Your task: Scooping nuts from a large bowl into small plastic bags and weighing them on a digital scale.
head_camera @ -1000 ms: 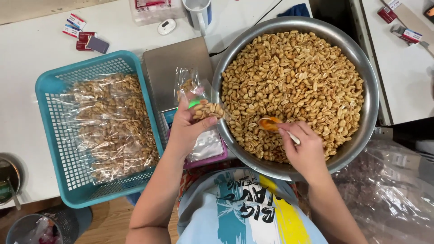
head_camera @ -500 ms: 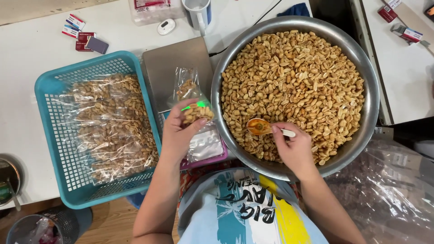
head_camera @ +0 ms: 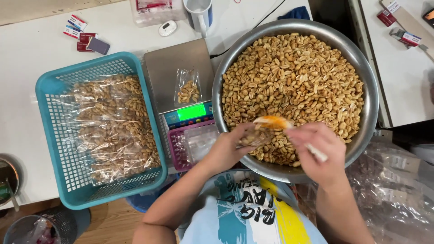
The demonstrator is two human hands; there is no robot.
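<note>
Our right hand (head_camera: 318,153) has its fingers curled around the white handle of an orange spoon (head_camera: 273,122), the bowl of the spoon tipped toward the left — the motion blurs it, so we cannot tell how full it is. Our left hand (head_camera: 226,151) pinches the mouth of a small clear bag (head_camera: 253,135) between thumb and fingers, holding it open just under the spoon's tip, over the near edge of the peanuts. Held that way, anything that misses the bag would fall back among the nuts rather than onto the table.

Both hands meet over the big metal basin (head_camera: 370,95), heaped nearly to the rim with roasted peanuts (head_camera: 294,77). Just left of the basin sits a digital scale (head_camera: 176,72) with its green display lit, and 1 small bag of peanuts (head_camera: 187,88) lies on its steel plate — close by, we judge, so a filled bag need travel only a short way to be weighed. In front of the scale a pink tray (head_camera: 174,153) holds a stack of empty clear bags, within easy reach of the left hand. Farther left, a teal mesh basket (head_camera: 49,90) holds many filled bags lying flat, and the white table (head_camera: 27,54) carries a mug and some small cards at its far side.
</note>
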